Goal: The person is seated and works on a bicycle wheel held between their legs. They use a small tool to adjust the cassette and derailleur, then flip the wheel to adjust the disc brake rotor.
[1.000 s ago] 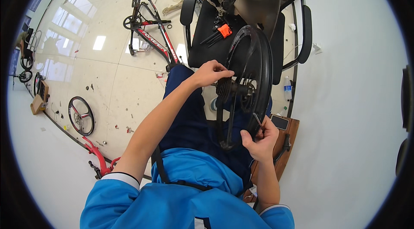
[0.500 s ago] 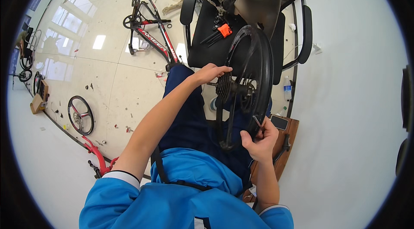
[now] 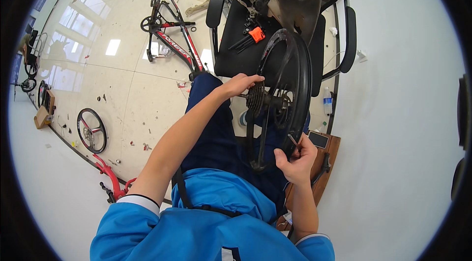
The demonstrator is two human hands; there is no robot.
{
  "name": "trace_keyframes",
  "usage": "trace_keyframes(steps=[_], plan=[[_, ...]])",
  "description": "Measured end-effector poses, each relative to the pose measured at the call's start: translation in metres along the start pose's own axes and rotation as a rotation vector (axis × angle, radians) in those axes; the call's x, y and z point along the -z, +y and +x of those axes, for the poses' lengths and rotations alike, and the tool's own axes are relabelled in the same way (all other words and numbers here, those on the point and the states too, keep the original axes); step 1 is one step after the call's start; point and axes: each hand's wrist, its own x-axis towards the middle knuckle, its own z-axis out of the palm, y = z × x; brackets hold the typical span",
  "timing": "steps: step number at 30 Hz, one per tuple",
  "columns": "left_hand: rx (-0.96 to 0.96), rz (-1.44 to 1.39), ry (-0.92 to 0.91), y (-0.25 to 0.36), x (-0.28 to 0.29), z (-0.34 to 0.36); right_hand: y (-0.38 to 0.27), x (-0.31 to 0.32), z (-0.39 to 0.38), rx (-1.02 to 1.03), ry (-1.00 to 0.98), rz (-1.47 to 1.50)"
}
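A black bicycle wheel [image 3: 301,84] stands upright between my legs, its tyre towards the right and a sprocket cassette [image 3: 255,98] on its left side. My left hand [image 3: 242,84] has its fingers closed over the top edge of the cassette. Low on the wheel's right side, my right hand [image 3: 298,160] is closed, thumb against fingers, on a thin metal rod-like tool [image 3: 293,139]. The rod's tip sticks up beside the tyre; its other end is hidden in the fingers. A disc rotor [image 3: 284,108] shows beyond the hub.
Ahead, a black armchair [image 3: 236,62] bears bicycle parts and an orange-and-black tool [image 3: 255,35]. A red-and-black bicycle frame [image 3: 172,42] lies on the floor. Another wheel [image 3: 92,130] is at the left. A wooden bench [image 3: 324,177] with a phone-like device [image 3: 318,139] stands at my right.
Both hands and the wheel stay nearly where they were. The rod in my right hand has tilted slightly.
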Motion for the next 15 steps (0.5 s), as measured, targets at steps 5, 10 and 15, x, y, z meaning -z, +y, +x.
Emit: trace_keyframes(steps=[5, 10, 15], plan=[[-0.007, 0.029, 0.034, 0.017, -0.002, -0.013, -0.003, -0.001, 0.001, 0.01, 0.011, 0.018], [0.038, -0.02, -0.014, 0.017, 0.002, -0.013, 0.003, 0.004, 0.0, 0.001, -0.014, -0.048], [0.106, -0.041, -0.019, 0.018, 0.001, -0.013, -0.005, -0.001, 0.001, -0.011, -0.002, 0.015]])
